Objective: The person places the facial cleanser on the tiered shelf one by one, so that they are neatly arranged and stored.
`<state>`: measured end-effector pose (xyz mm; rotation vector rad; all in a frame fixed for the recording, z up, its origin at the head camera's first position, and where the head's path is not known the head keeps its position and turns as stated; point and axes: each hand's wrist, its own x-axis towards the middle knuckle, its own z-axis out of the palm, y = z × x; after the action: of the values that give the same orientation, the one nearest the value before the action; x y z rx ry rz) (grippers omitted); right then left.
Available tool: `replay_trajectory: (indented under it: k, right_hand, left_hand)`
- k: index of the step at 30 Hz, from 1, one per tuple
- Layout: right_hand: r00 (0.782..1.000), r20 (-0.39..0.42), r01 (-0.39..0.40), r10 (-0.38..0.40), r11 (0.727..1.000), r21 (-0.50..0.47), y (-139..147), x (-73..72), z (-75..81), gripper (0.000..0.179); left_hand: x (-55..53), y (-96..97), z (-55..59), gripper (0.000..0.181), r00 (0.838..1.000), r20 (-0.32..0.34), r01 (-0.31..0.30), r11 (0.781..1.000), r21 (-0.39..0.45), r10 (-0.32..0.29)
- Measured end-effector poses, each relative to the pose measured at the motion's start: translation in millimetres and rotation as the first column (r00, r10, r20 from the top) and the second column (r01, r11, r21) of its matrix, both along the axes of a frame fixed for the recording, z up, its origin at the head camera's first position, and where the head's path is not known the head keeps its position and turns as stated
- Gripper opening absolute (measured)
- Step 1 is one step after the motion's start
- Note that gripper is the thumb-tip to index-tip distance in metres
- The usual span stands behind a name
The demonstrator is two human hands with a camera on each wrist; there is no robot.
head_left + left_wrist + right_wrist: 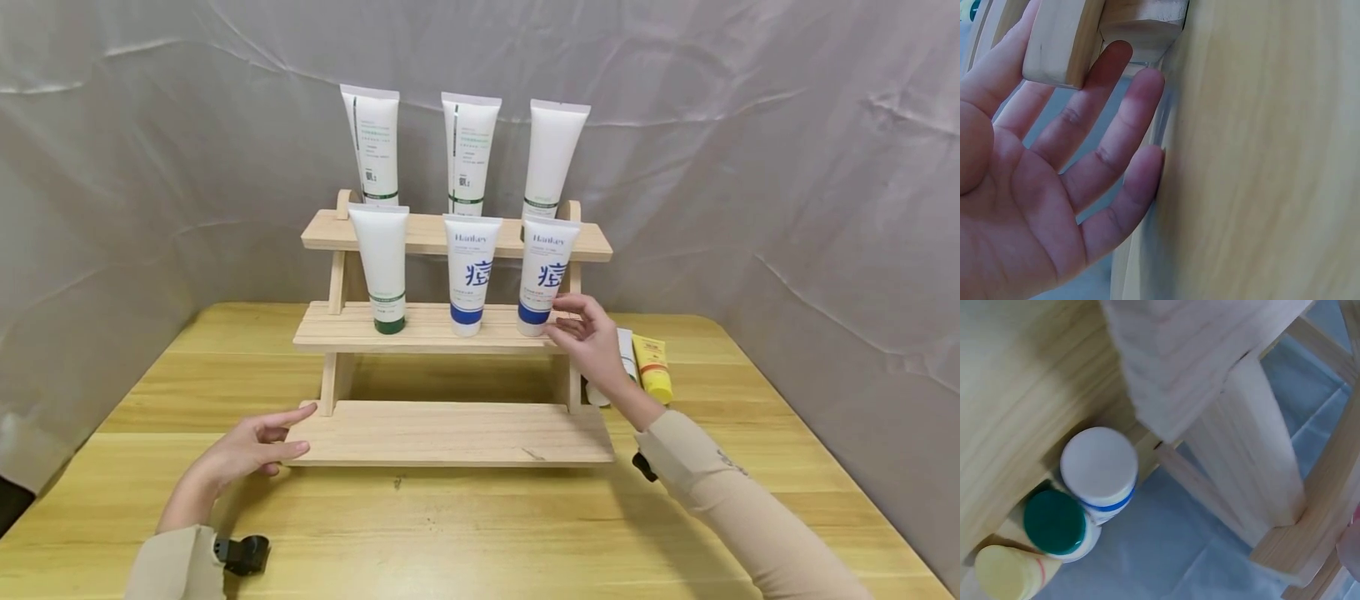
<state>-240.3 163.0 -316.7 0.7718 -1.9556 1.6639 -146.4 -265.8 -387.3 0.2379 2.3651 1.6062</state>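
Note:
On the middle shelf of a wooden three-tier stand [450, 433], my right hand [596, 342] is at the lower right side of a white-and-blue tube [546, 267]. Its thumb and forefinger tips touch the edge of this tube and are spread apart. Only a bit of that hand shows in the right wrist view. A matching white-and-blue tube [471, 271] and a white tube with a green cap [381, 267] stand to its left. My left hand [243, 450] rests its fingers, loosely extended, against the left end of the lowest board [1063, 44].
Three white tubes with green bands, one of them the left tube [377, 146], stand on the top shelf. Right of the stand lie a yellow tube [654, 371], a green-capped tube [1054, 522] and a white-capped tube [1099, 464]. Grey cloth [750, 167] hangs behind the table.

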Motion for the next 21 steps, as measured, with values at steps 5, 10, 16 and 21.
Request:
replay_trajectory:
  k: [5, 10, 16, 21]
  right_hand:
    - [0.999, 0.009, 0.035, -0.035, 0.999, -0.008, 12, 1.1, -3.2, 0.033]
    - [0.999, 0.003, 0.05, -0.05, 0.999, -0.009, 22, 3.5, -3.6, 0.029]
    - [0.995, -0.009, 0.104, -0.104, 0.994, -0.02, 34, 9.8, 0.7, 0.026]
    - [0.989, 0.022, 0.146, -0.145, 0.987, -0.068, 43, 17.3, 4.2, 0.022]
  left_hand:
    - [0.4, 0.3, 0.9, 0.063, 1.0, 0.007, -0.004, 1.0, -0.001, 0.004]
    - [0.9, 0.3, 0.6, 0.063, 1.0, 0.015, -0.002, 1.0, 0.008, 0.002]
    - [0.7, 0.0, 0.0, 0.063, 1.0, 0.017, -0.007, 1.0, 0.004, 0.007]
    - [0.2, -0.1, -0.3, 0.063, 1.0, 0.017, -0.002, 1.0, 0.011, 0.002]
